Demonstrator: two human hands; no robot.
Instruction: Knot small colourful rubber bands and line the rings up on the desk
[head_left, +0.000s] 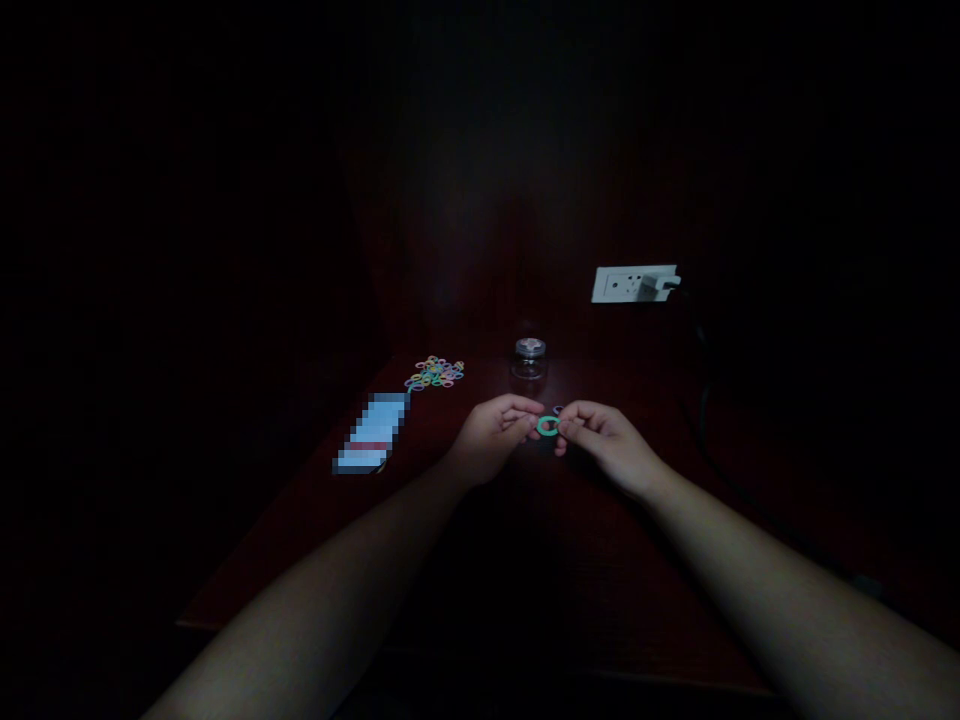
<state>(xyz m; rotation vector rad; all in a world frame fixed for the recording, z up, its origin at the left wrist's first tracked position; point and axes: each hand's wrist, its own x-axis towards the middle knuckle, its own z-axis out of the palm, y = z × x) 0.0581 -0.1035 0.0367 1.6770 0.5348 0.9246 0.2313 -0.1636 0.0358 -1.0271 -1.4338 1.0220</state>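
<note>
Between my two hands is a green hair tie (548, 426), a small ring with an open middle. My left hand (495, 432) pinches its left edge between thumb and fingers. On the other side, my right hand (606, 440) grips the right edge with thumb and forefinger. Just behind the green ring, a purple hair tie (557, 410) shows in part near my right fingertips. A small clear jar (530, 360) with a lid stands upright beyond my hands. To the left lies a loose pile of pastel hair ties (435, 373).
A lit phone (373, 433), its screen blurred out, lies on the dark red table (315, 520) left of my arms. On the back wall is a white socket panel (630, 284) with a plug (661, 285) in it. A dark cable (703, 400) runs down the right side.
</note>
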